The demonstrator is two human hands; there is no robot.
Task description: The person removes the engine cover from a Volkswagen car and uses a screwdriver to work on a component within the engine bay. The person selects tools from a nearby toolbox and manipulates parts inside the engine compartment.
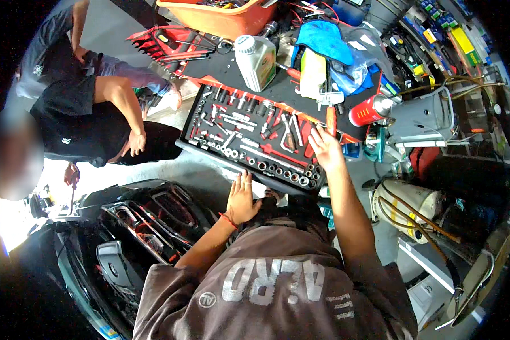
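A pulled-out tool drawer lies before me, with sockets, ratchets and a pair of pliers set in its black tray. My left hand rests against the drawer's front edge, fingers stretched out and holding nothing. At the drawer's right end is my right hand, its fingers extended over the red rim. Just beyond those fingertips lies an orange strip-like object; I cannot tell whether they touch it. No tool shows in either hand.
On the cabinet top stand a grey bottle, an orange bin, a blue cloth and a red spray can. Two people stand at the left, near a black motorcycle. A cream tank sits at the right.
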